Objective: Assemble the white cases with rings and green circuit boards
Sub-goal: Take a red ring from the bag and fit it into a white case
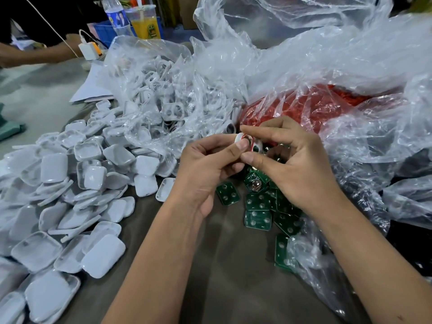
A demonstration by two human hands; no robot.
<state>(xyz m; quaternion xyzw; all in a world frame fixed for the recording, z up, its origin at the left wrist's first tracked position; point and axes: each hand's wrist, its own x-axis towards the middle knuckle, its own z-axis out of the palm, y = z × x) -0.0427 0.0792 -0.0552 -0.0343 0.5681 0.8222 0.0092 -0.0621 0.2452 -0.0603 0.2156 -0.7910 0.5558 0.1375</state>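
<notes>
Smooth, faintly glossy white plastic is seen in the heaped cases. The circuit boards are coated in glossy green, with dull silvery metal pads. Thin, crinkled, shiny clear plastic forms the bags. The surface looks matt grey-brown.

Hands: two, left and right
White cases: one large heap, too many to count
Green circuit boards: about ten visible, some overlapped
Plastic bags: at least three
Bottles: one
Drink cups: one
</notes>
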